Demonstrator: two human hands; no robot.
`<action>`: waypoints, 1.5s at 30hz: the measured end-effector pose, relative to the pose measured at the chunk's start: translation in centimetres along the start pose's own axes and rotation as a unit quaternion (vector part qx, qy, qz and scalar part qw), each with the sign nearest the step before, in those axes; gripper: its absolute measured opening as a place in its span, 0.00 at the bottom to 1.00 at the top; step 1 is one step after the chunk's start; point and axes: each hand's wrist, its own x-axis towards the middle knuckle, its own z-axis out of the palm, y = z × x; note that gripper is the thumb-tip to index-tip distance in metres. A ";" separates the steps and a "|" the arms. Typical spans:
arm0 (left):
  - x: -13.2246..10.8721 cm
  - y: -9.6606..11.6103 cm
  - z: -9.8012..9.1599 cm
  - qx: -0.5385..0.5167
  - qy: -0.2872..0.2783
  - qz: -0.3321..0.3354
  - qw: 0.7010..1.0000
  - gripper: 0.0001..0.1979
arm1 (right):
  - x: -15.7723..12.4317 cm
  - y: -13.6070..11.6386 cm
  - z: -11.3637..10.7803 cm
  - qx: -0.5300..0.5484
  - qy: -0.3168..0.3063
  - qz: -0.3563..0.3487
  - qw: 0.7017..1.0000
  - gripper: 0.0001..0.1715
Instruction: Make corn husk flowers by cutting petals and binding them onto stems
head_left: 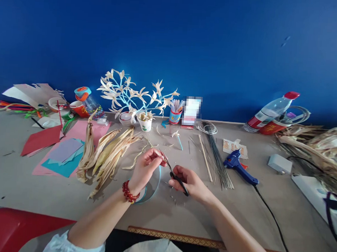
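Observation:
My right hand [189, 183] grips black-handled scissors [179, 182], their blades pointing up and left. The blade tips reach the fingertips of my left hand [146, 166], which are pinched together. What they hold is too small to make out. Under the left wrist, a ring of light blue tape [157, 187] lies partly hidden. Dried corn husks [107, 153] are spread left of the hands, and a single pale husk flower on a blue stem [179, 139] lies beyond them. Small scraps [174, 197] are scattered below the scissors.
A husk-flower arrangement in a white cup [145, 124] stands at the back. To the right are thin wires [219, 162], a wooden stick [205, 158], a blue glue gun [241, 167] with its cord, and a plastic bottle [271, 110]. Coloured paper [63, 154] lies left.

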 end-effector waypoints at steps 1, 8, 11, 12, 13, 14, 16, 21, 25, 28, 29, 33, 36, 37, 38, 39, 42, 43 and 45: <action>0.0 0.0 0.0 0.001 -0.004 0.000 1.000 0.05 | 0.0 0.0 0.0 0.006 -0.003 0.006 1.000 0.31; 0.0 -0.1 -0.1 -0.005 -0.020 0.010 1.000 0.06 | -0.1 0.0 -0.1 0.031 -0.004 0.027 0.999 0.30; 0.0 0.0 0.0 -0.007 -0.020 0.010 1.000 0.06 | -0.1 -0.1 -0.2 0.036 0.001 0.030 0.999 0.30; 0.0 0.0 0.0 -0.006 -0.019 0.009 1.000 0.07 | -0.2 -0.2 -0.2 0.038 0.001 0.031 0.999 0.30; 0.0 0.0 0.0 -0.005 -0.019 0.008 1.000 0.07 | -0.2 -0.3 -0.2 0.039 0.001 0.031 0.999 0.31; 0.0 0.1 0.0 -0.005 -0.018 0.007 1.000 0.07 | -0.2 -0.3 -0.2 0.038 0.001 0.032 0.999 0.31; -0.1 0.2 0.0 -0.003 -0.017 0.005 1.000 0.07 | -0.2 -0.4 -0.2 0.037 0.002 0.030 0.999 0.31; -0.1 0.3 0.1 0.011 -0.009 0.002 1.000 0.08 | -0.2 -0.1 -0.2 0.031 0.007 0.026 0.999 0.31; -0.1 0.3 0.2 0.015 0.005 0.004 1.000 0.09 | -0.1 0.4 -0.3 0.024 0.015 0.024 0.999 0.31; -0.2 0.3 0.2 0.017 0.009 0.007 1.000 0.08 | 0.0 0.6 -0.2 0.026 0.018 0.019 0.999 0.31; -0.2 0.3 0.3 0.017 0.011 0.005 1.000 0.08 | 0.0 0.6 -0.2 0.027 0.018 0.018 0.999 0.31; -0.2 0.2 0.3 -0.002 0.020 0.000 1.000 0.08 | 0.0 0.4 0.1 0.040 0.000 0.016 0.999 0.32; -0.3 0.1 0.4 -0.024 0.034 0.003 0.999 0.07 | 0.0 0.2 0.2 0.049 -0.009 0.004 0.999 0.33; -0.3 0.1 0.5 -0.025 0.038 0.003 0.999 0.07 | 0.0 0.2 0.2 0.046 -0.007 0.001 0.999 0.33; -0.3 0.1 0.5 -0.022 0.039 0.003 0.999 0.07 | 0.0 0.2 0.3 0.042 -0.004 0.000 0.999 0.33; -0.4 0.1 0.6 -0.017 0.040 0.003 0.999 0.08 | 0.0 0.3 0.3 0.037 -0.002 0.001 0.999 0.33; -0.4 0.2 0.7 -0.004 0.034 0.002 0.999 0.08 | 0.0 0.4 0.2 0.034 0.001 0.007 0.999 0.32; -0.4 0.2 0.7 -0.005 0.031 0.002 1.000 0.07 | 0.1 0.5 0.2 0.034 0.001 0.009 0.999 0.32; -0.4 0.2 0.6 -0.008 0.026 0.000 1.000 0.07 | 0.0 0.6 0.3 0.034 0.001 0.011 0.999 0.32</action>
